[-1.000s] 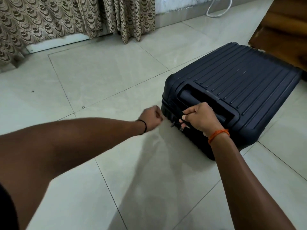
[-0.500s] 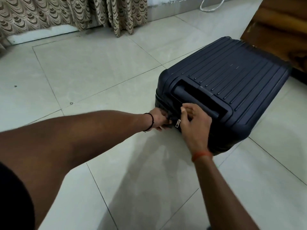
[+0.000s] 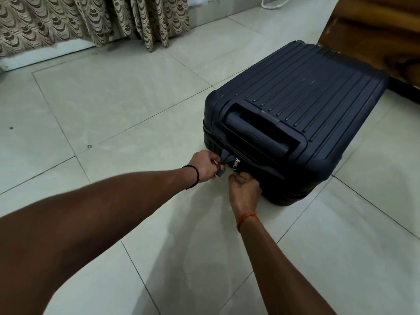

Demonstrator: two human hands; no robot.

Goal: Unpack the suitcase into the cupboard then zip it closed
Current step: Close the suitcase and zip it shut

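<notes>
Suitcase [image 3: 302,114] is lying flat on the tile floor [image 3: 127,105], shell closed, its long axis running from the near end with the handle [image 3: 261,133] away toward the wooden furniture [image 3: 372,30] at upper right. Zipper seam is running around the side wall, and a metal slider [image 3: 236,164] is sitting on the near end face, just below the handle.

Left hand [image 3: 204,165] is pinching a dark blue fabric tab [image 3: 223,164] just left of the slider, fingers curled tight on it. Right hand [image 3: 244,185] is curled at the lower edge of the near face, just below and right of the slider; its grip is closed, but what it is holding is hidden under the fingers, cannot tell. Both hands are touching the case; the left is sitting closer to the slider. Judging from this, the zip is being worked at the start of unpacking or at the final closing; the slider would be travelling along the seam, sideways from the hands.

Case is hard ribbed plastic, navy, rounded corners, light scuffs on top. Floor is glossy pale tile with thin grout lines. Patterned curtain [image 3: 68,21] is hanging at top left; white cable [image 3: 275,3] is lying by the wall.
</notes>
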